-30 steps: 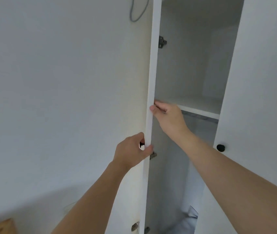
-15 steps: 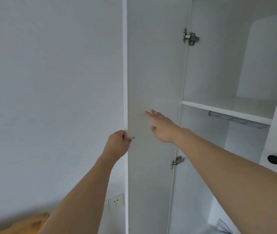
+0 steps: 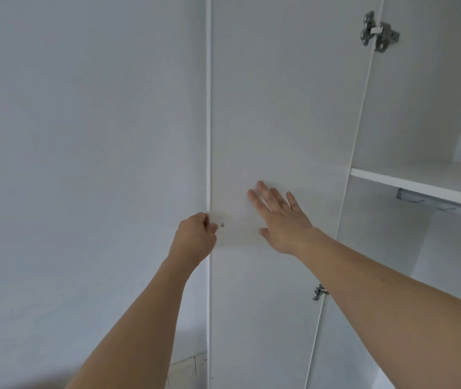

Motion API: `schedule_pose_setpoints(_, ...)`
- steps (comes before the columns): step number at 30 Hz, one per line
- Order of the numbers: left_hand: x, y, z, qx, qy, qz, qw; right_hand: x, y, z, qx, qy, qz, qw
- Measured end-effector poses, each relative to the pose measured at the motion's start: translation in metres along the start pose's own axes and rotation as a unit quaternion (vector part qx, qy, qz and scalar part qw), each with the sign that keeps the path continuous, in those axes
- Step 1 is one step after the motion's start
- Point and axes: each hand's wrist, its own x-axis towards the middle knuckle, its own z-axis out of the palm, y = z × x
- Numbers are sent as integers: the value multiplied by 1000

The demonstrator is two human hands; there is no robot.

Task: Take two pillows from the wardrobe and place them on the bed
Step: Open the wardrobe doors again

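At frame centre, the left hand [image 3: 195, 237] is curled around the free edge of the wardrobe door [image 3: 279, 122], apparently to hold it open, while the right hand [image 3: 279, 220] lies flat, fingers spread, against its inner face. No pillows show; the shelf [image 3: 420, 183] at right looks bare.

A plain white wall [image 3: 83, 164] fills the left of the view and serves as the landmark. Low on it, near its right edge, sits a white wall socket [image 3: 187, 367], only partly in view. No other mark or fitting shows on the wall; its surface is evenly lit and slightly bluish.
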Motion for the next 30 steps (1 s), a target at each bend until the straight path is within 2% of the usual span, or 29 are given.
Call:
schedule_pose_setpoints(4, 14, -8, 5, 5, 6, -2, 1000, 12, 1, 17, -1, 31, -7, 1000)
schedule_pose_setpoints(10, 19, -7, 4, 15, 4, -9, 1000, 16, 15, 1, -37, 16, -39, 998)
schedule_pose_setpoints(13, 12, 3, 0, 36, 2, -25, 999, 5, 30, -20, -66, 10, -17, 998)
schedule_pose_setpoints(15, 2, 14, 0, 46, 38, -19, 998, -7, 45, -38, -102, 16, 14, 995)
schedule_pose_setpoints(18, -18, 32, 13, 28, 164, 77, 983, -31, 76, -66, -174, 41, 61, 982)
schedule_pose_setpoints(20, -31, 54, 25, 10, 200, 158, 967, -51, 99, -85, -228, 57, 90, 968)
schedule_pose_setpoints(24, -50, 110, 61, 20, 137, 258, 956, -92, 138, -121, -304, 50, 144, 941)
schedule_pose_setpoints(30, -90, 189, 140, -105, -109, 235, 960, -157, 182, -153, -366, 19, 186, 912)
